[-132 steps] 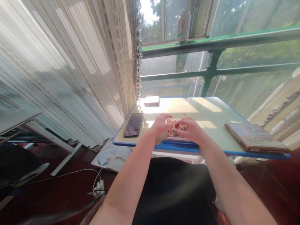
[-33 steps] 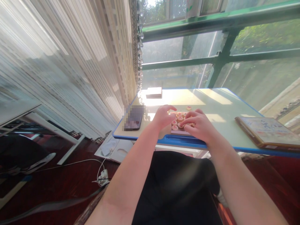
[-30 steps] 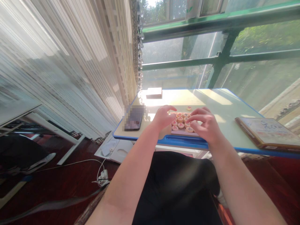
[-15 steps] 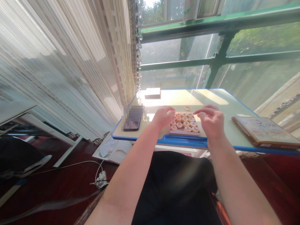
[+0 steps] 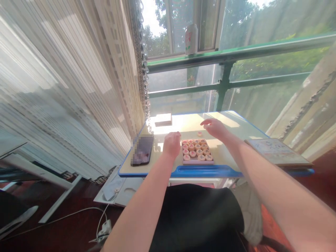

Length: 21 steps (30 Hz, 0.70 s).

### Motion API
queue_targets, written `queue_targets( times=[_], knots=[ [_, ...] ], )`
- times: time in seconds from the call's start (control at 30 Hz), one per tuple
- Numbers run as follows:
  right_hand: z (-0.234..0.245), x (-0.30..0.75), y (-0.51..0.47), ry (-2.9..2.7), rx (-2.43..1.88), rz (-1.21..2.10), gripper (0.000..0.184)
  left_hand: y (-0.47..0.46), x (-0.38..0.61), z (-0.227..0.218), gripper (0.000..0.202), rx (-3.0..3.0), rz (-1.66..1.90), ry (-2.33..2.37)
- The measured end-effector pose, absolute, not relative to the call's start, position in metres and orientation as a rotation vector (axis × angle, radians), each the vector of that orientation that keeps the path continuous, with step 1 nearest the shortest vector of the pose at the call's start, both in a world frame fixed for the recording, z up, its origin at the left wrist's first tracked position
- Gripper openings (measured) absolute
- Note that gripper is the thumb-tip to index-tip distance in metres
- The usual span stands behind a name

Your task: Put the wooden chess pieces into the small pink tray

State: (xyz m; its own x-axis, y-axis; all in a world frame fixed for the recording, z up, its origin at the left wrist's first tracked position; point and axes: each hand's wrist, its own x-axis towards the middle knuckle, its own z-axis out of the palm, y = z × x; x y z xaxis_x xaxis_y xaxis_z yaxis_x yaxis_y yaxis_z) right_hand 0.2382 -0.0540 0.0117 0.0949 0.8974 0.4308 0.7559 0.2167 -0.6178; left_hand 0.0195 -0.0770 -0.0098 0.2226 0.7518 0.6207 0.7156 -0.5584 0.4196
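Observation:
A small tray (image 5: 197, 162) of round wooden chess pieces (image 5: 196, 150) in neat rows lies near the front edge of a pale, blue-rimmed table (image 5: 233, 126). My left hand (image 5: 172, 143) rests against the tray's left side with its fingers curled loosely. My right hand (image 5: 215, 127) is stretched out beyond the tray, fingers extended over a single loose piece (image 5: 200, 133) on the table, holding nothing that I can see.
A phone (image 5: 142, 149) lies at the table's left front. A small flat box (image 5: 163, 119) sits at the far left. A wooden board (image 5: 277, 152) rests on the right. A can (image 5: 191, 34) stands on the window ledge. Curtain hangs left; cables lie on the floor.
My right hand has lifted off the tray and reached forward toward the loose piece. The rows of pieces are now uncovered. The camera tilted up and to the right.

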Motion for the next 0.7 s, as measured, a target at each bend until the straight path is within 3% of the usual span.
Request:
queue_targets(
  times=[0.17, 0.4, 0.57, 0.7],
  knots=[
    [-0.021, 0.246, -0.030, -1.661, -1.561, 0.158, 0.029, -0.091, 0.026, -0.005, 0.040, 2.369, 1.365, 1.341],
    [-0.032, 0.244, -0.028, -1.846, -1.453, 0.166, 0.025, -0.058, 0.057, 0.031, 0.024, 1.993, 1.185, 1.356],
    [-0.034, 0.242, -0.024, -1.837, -1.534, 0.159, 0.035, -0.027, 0.063, 0.040, 0.023, 2.322, 1.055, 1.207],
    [-0.026, 0.240, -0.025, -1.930, -1.558, 0.160, 0.026, -0.015, 0.048, 0.024, 0.024, 2.486, 0.999, 1.290]
  ],
)
